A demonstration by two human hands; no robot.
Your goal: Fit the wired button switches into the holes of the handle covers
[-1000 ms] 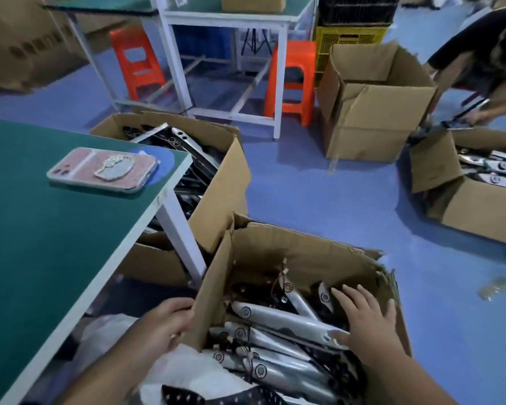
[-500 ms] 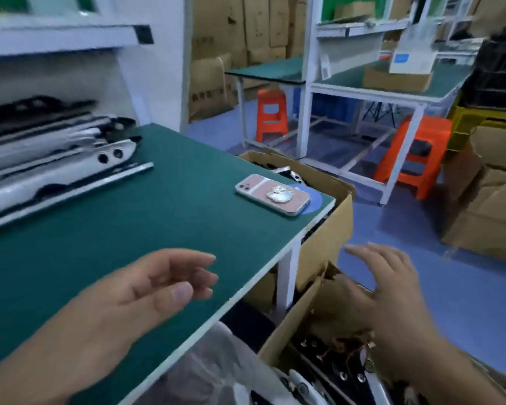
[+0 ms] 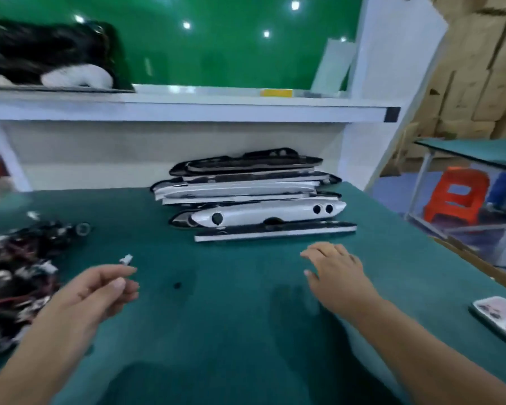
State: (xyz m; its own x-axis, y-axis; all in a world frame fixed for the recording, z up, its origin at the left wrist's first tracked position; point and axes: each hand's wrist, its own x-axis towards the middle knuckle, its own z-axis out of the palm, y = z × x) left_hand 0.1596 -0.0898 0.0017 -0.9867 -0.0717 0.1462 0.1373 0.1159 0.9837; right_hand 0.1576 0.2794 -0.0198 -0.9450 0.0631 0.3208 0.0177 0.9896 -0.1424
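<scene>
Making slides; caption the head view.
Left hand and right hand over bench, facing stacked handle covers; wired switches left.

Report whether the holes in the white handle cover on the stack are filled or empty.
Empty, it seems: the white handle cover shows three dark round holes, nothing fitted in them.

Stack of white-and-black handle covers (image 3: 254, 200) at centre back; tangled heap of red-and-black wired button switches (image 3: 18, 267) at left.

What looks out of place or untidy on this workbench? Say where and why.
The covers at the back of the table are stacked unevenly, ends jutting out. The wired switches on the left lie tangled, one small white piece apart from them. The phone sits at the table's right edge.
</scene>
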